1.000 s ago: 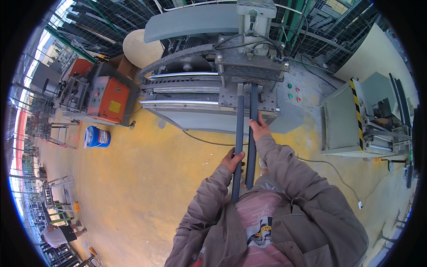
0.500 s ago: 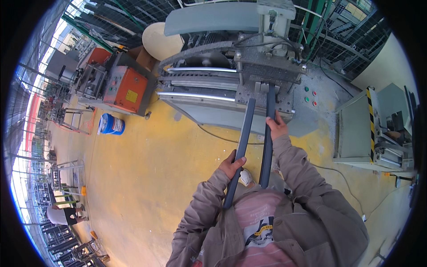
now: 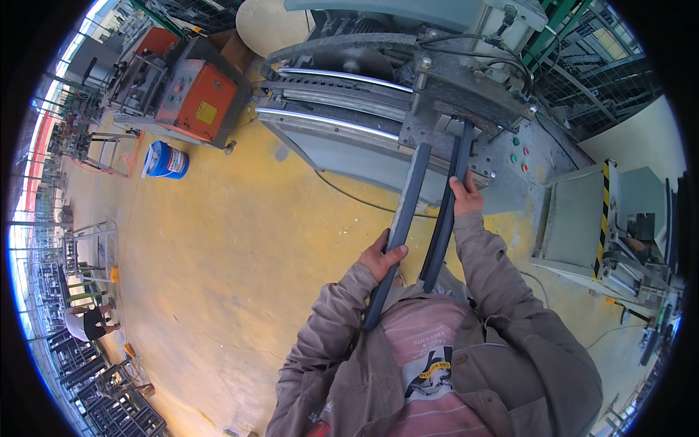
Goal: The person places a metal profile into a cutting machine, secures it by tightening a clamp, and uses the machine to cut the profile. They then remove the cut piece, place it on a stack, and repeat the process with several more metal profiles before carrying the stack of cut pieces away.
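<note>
Two bare hands are working apart, each gripping its own long dark-grey profile. The left hand is closing around the left profile on its lower half, that bar's far end showing at the saw table's front edge; contact there I cannot tell. The right hand is holding the right profile, whose far end is reaching under the clamp head. Beyond, a circular saw blade is standing behind steel rails; leftward, a blue bucket is sitting near an orange-fronted machine.

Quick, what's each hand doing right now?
Left hand: closed, holding the left dark grey bar.
Right hand: closed, holding the right dark grey bar.
</note>
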`<state>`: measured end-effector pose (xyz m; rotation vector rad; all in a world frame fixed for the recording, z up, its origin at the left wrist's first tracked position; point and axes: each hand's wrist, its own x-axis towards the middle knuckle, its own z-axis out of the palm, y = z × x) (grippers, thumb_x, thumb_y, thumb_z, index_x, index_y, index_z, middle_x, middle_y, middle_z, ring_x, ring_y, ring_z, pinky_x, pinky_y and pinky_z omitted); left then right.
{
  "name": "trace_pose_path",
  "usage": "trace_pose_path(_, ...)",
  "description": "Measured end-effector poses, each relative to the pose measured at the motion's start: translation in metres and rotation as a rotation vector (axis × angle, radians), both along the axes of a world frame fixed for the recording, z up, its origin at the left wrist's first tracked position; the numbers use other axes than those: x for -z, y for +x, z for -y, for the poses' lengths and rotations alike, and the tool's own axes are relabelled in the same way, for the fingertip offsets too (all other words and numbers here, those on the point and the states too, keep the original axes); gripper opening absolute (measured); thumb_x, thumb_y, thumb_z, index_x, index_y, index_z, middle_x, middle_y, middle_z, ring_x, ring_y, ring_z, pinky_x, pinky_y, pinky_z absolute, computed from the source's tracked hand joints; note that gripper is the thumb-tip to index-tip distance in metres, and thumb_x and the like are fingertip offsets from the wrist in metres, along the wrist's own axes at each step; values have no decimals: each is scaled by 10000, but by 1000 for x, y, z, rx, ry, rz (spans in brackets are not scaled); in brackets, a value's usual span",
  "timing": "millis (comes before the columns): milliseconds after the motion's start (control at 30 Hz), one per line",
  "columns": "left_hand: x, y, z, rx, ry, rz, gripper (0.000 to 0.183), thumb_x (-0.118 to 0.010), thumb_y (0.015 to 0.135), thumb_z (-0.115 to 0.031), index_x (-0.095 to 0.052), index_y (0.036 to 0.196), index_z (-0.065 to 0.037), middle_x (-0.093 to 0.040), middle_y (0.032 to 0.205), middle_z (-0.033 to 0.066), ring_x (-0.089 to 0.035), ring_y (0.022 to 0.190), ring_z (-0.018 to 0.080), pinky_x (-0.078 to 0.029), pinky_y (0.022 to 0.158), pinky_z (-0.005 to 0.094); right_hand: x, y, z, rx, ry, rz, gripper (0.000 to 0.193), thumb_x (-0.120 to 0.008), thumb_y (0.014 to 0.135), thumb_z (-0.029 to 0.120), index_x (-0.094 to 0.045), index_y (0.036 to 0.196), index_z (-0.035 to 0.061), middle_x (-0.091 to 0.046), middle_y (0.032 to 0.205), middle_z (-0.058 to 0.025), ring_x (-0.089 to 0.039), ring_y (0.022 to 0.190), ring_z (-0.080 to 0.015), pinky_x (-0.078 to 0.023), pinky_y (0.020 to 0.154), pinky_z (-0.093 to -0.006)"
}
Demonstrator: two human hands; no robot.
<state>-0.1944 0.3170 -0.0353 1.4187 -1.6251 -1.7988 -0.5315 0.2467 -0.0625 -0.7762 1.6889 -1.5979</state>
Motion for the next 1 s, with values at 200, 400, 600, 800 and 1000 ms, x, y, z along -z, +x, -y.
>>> trace_pose_path(200,1,2,-5,0,34,-48,1257,-804,1072,-757,-404,1866,131,-647,1746,402,-678,1609,443,-526,1339,468,11,-51,59,11,22,-45,791,-864,1137,425,-661,1783,17,-872,1444,-103,-767,1260,-137,-593,1128,-305)
trace_pose_path(400,-43,-31,26,58,74,64,1208,-745,1106,-797,-402,1910,37,-686,1661,395,-708,1551,453,-563,1280,483,36,-54,10,-88,159,-32,931,-829,1201,504,-467,1870,-33,-775,1629,-156,-730,1402,-217,-567,1222,-357)
trace_pose_path(600,-37,-53,44,64,-166,88,1127,-712,1130,-777,-455,1895,10,-699,1602,401,-728,1513,483,-584,1249,497,7,41,-65,-346,193,56,996,-795,1209,542,-350,1931,20,-787,1541,-184,-767,1316,-247,-624,1132,-383)
trace_pose_path(800,-3,-80,89,63,-111,64,1074,-745,1153,-695,-477,1863,66,-726,1616,340,-752,1456,405,-587,1231,443,-18,8,19,-160,185,127,965,-821,1189,574,-454,1918,58,-821,1434,-90,-787,1103,-149,-662,940,-325)
trace_pose_path(1000,44,-101,85,77,-196,9,1020,-776,1172,-625,-476,1866,61,-789,1418,215,-799,1150,250,-666,985,394,11,-27,23,-92,160,46,1067,-834,1153,670,-424,1941,78,-798,1531,-108,-806,1116,-162,-688,905,-352)
